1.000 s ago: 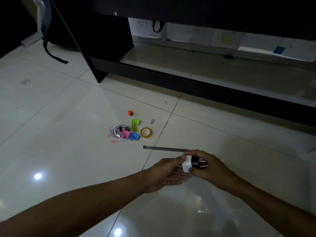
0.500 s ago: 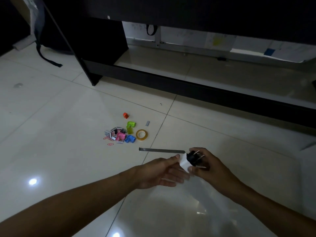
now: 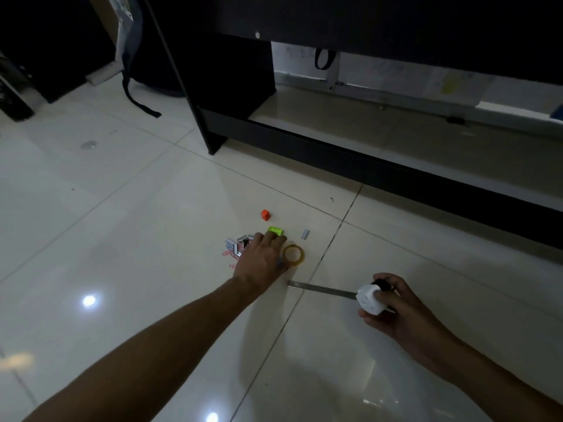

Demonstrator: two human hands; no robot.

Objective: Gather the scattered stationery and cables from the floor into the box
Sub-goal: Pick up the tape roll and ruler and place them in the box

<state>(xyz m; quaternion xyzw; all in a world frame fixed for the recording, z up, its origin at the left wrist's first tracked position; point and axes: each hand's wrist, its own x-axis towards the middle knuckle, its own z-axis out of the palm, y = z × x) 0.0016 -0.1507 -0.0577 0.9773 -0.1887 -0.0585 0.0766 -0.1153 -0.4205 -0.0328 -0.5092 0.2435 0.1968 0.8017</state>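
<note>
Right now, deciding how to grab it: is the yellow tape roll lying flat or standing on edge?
Flat: the yellow tape roll shows its open ring face upward on the floor.

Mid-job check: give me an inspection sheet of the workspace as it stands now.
Surface: glossy tiled floor with light glare.
Job's things: pile of clips, green clip, orange clip, tape roll, grey piece, metal ruler; box not seen.
Clutter: nothing seen.
Grippers: left hand reaches over the pile, grip hidden; right hand grips a white plug adapter.
Cables: nothing seen.
Surroundings: dark desk, bag strap.
</note>
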